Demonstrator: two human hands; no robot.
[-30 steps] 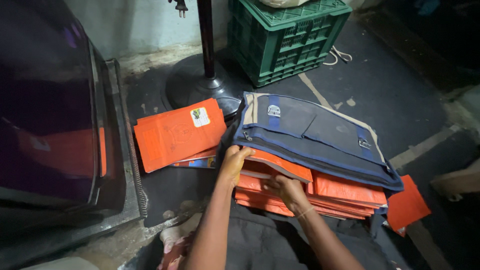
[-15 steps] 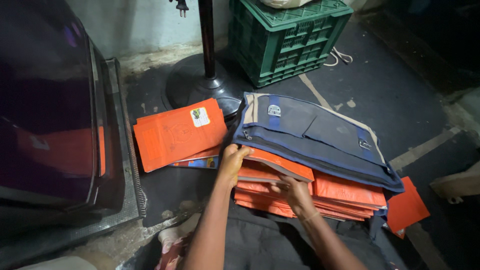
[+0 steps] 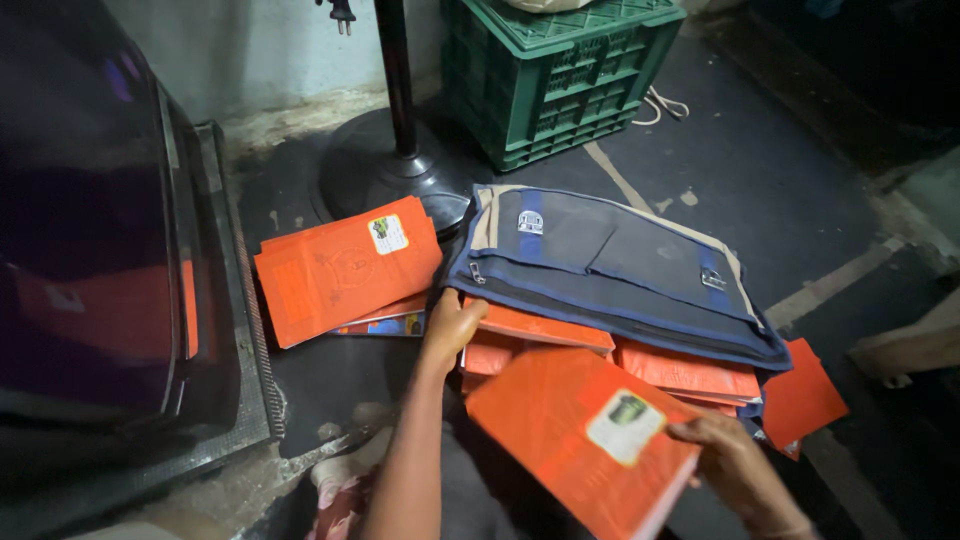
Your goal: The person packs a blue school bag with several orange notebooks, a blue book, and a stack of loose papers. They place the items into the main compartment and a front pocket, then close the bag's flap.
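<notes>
Pulled free since the earlier frame, one orange book point(image 3: 580, 440) with a white label now sits out in front of the stack point(image 3: 640, 365), gripped at its right edge by the right hand point(image 3: 735, 465). Left hand point(image 3: 450, 325) grips the blue bag's point(image 3: 600, 265) lower left corner, lifting it above the stack on the floor point(image 3: 760, 170).

Counts: 1 bag point(image 3: 610, 270), blue-grey w/ 2 metal clasps. 1 green crate point(image 3: 550, 75). 1 fan stand point(image 3: 395, 150). 2 hands: left point(image 3: 452, 325), right point(image 3: 735, 465). Orange books: 1 held point(image 3: 575, 440), 1 loose at right point(image 3: 800, 400), approx 2–3 in left pile point(image 3: 345, 265), several under bag flap, exact no. can't tell.
</notes>
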